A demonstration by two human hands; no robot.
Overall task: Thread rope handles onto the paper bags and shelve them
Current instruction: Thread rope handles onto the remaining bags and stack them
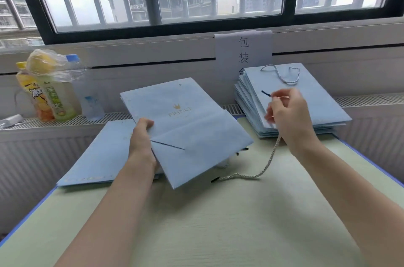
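Rope (267, 164) trails across the tabletop (218, 223), its near end lying loose, its far end pinched in the right hand (288, 116). The left hand (141, 135) grips a folded bag (185, 127), raised at the middle. Farther right lies a bag stack (306, 109); bottles (50, 92) stand far left.

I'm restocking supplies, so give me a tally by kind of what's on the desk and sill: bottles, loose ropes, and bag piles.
Bottles: 3
Loose ropes: 1, the rope pinched by the right hand
Bag piles: 2, the finished stack and the flat pile
Bags held: 1, the bag in the left hand
Total: 7
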